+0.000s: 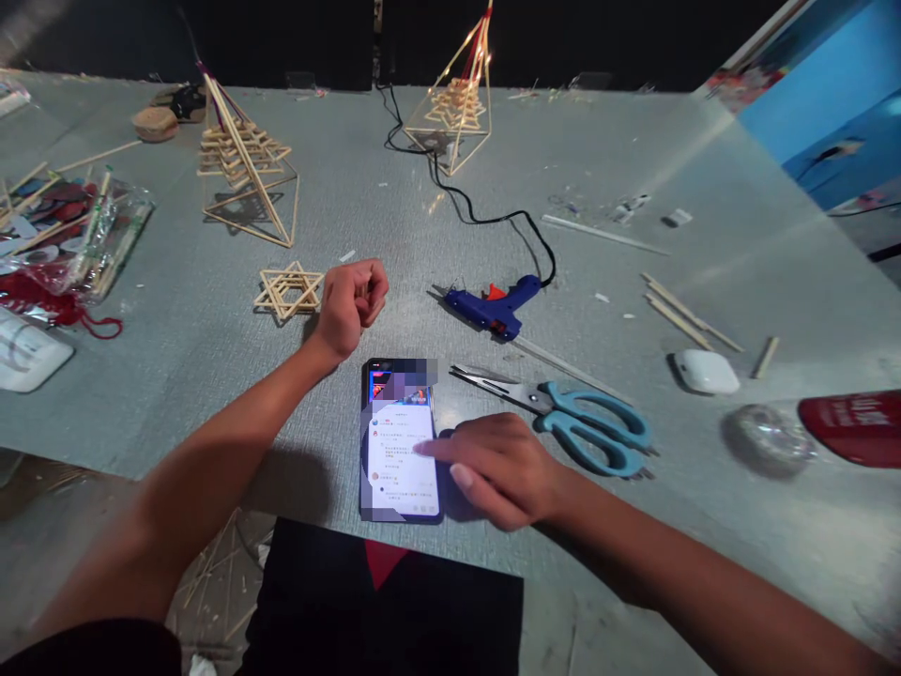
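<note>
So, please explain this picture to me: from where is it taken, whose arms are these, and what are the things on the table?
The single picture comes from a camera on a person's head, looking down at their own bare arms. The right hand touches the lit screen of a phone with one finger. The left hand is a loose fist resting on the grey table; whether it holds anything is unclear. Nearby lie teal scissors, a blue glue gun with a black cord, a flat stick star, two stick pyramids and loose sticks.
</note>
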A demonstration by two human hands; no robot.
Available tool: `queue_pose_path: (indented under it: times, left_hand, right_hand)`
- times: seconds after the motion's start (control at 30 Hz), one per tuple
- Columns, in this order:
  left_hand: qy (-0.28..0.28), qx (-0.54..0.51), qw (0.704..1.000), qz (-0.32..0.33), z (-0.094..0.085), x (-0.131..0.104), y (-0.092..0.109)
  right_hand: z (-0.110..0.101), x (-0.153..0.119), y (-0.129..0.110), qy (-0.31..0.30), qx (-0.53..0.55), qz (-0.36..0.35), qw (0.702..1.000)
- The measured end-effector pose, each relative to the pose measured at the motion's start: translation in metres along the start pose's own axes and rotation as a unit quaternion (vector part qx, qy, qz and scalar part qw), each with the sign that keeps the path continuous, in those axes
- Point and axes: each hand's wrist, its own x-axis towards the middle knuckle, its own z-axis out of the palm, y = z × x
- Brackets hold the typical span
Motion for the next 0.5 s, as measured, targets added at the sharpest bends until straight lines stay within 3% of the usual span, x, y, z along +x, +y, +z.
queue_pose_path:
  times: [0.13, 0.3, 0.5]
  left_hand:
    - [-0.005, -0.004, 1.0, -0.01, -0.0004, 0.0007, 0.0008]
    - [-0.012, -0.007, 1.0, -0.012, -0.001, 0.0016, -0.0001]
    - [-0.01, -0.001, 1.0, -0.01, -0.0001, 0.0017, 0.0004]
  right_hand:
    - [-0.0033, -0.0008, 0.0009, 0.033, 0.025, 0.114, 0.993]
    - [-0.0012, 0.0016, 0.0008, -0.044, 0.025, -0.008, 0.999]
    - [0.0004, 0.0045, -0.002, -0.106, 0.021, -0.014, 0.994]
